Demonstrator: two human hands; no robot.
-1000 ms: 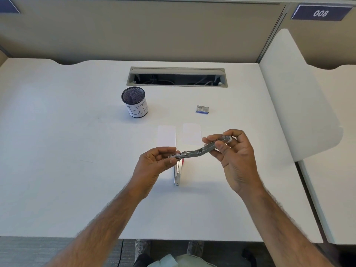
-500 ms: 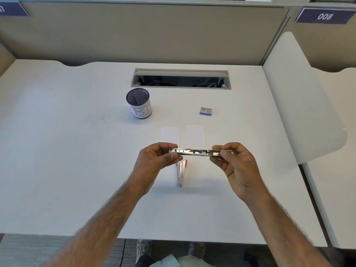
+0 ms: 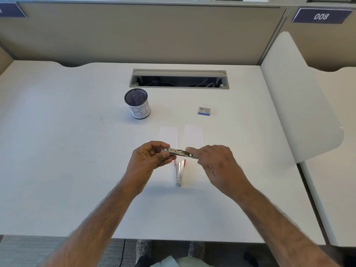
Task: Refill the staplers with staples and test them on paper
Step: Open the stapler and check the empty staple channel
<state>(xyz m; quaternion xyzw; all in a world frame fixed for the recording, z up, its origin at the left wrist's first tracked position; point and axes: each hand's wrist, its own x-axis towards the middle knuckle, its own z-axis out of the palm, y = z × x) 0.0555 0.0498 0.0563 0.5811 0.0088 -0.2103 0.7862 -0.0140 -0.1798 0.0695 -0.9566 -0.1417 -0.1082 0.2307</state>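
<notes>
centrally, above the white surface (image 3: 57, 151), a slim metal stapler (image 3: 177, 151) is held in the air between both hands, roughly level, its right end slightly lower. its left end is pinched by the left hand (image 3: 148, 159), thumb beneath and curled fingers on top. its right end is gripped by the right hand (image 3: 217, 164), whose forefinger is laid along the top; the thumb and the stapler's right tip are hidden behind that hand. directly below, a second stapler (image 3: 180, 173) with red parts is seen lying on the surface, opened into a narrow v, its far ends partly covered by the held stapler. beyond the hands two white paper slips (image 3: 168, 134) are laid side by side with a gap between them; their near edges are cut off by the hands, and they are hard to tell from the surface. farther back on the left a black mesh cup (image 3: 137, 104) is stood upright, with a paper label marked "bi"; its inside is too dark to be made out. well to its right a small staple box (image 3: 204, 110) is set, its print too small to be read. behind both, a cable slot (image 3: 179, 79) is cut into the surface. a white divider (image 3: 298, 93) is fixed along the right edge, and a plate marked 008 (image 3: 320, 16) is mounted on the partition behind.
</notes>
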